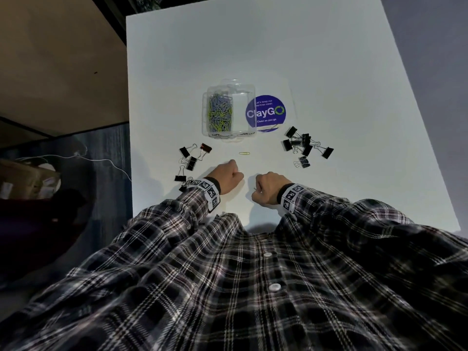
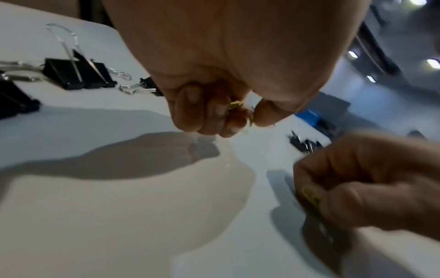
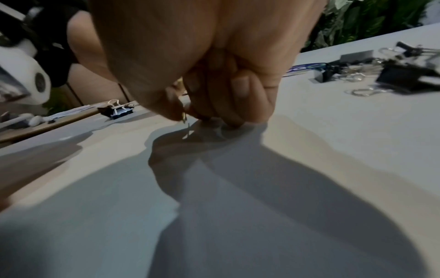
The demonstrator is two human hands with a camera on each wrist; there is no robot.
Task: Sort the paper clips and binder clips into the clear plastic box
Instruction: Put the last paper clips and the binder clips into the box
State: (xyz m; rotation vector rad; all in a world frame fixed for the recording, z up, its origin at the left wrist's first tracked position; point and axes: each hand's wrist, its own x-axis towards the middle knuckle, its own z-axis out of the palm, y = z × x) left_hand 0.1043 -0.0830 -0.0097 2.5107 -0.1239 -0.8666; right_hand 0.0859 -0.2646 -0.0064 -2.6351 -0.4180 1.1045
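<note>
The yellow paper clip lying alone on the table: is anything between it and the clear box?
Nothing visible: the yellow paper clip lies alone on bare table, just in front of the open clear box.

clear plastic box (image 1: 249, 111) half-filled, binder clips (image 1: 305, 144) outside

Colours on the white table (image 1: 329, 72)

The clear plastic box (image 1: 249, 127) holds yellow-green and pale blue paper clips (image 1: 219, 112); one yellow paper clip (image 1: 244, 153) lies alone. The binder clips (image 1: 304, 144) are black with silver wire handles, one (image 1: 206, 147) reddish-brown. The round sticker (image 1: 266, 113) is deep blue with white lettering and a green ring. The shirt sleeves (image 1: 177, 216) are black-and-white plaid, and the wristbands (image 1: 210, 191) carry black-and-white square markers.
</note>
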